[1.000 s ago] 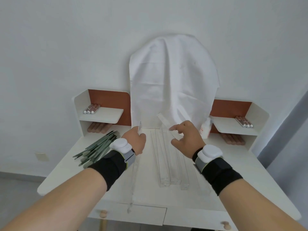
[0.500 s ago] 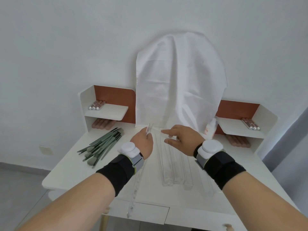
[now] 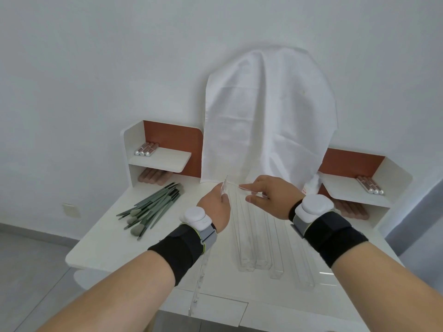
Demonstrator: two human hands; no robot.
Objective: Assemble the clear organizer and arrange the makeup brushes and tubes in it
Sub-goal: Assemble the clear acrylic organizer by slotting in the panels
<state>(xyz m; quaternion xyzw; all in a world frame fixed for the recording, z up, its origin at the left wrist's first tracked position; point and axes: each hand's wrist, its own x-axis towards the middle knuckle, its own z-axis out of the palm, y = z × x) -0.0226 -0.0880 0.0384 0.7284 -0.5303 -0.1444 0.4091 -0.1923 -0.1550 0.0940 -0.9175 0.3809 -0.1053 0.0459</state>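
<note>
My left hand (image 3: 215,207) grips the top end of a long clear organizer panel (image 3: 200,276) that runs down toward the table's front edge. My right hand (image 3: 271,197) pinches a short clear strip (image 3: 249,190) and holds it against the panel's top, above the table. Several clear trough pieces (image 3: 254,240) lie side by side on the white table (image 3: 107,240) under my hands. A bunch of green makeup brushes (image 3: 151,207) lies at the left. Pink tubes with silver caps sit on the left shelf (image 3: 146,149) and the right shelf (image 3: 370,185).
A white cloth (image 3: 268,116) covers the upright mirror at the back. A small white bottle (image 3: 311,185) stands near the right shelf. More pink tubes (image 3: 153,176) lie under the left shelf, and others (image 3: 352,209) under the right one. A drawer front (image 3: 223,310) is at the near edge.
My hands have come closer together. The right hand lowered its clear strip from a raised tilt to nearly level, meeting the top of the panel in my left hand.
</note>
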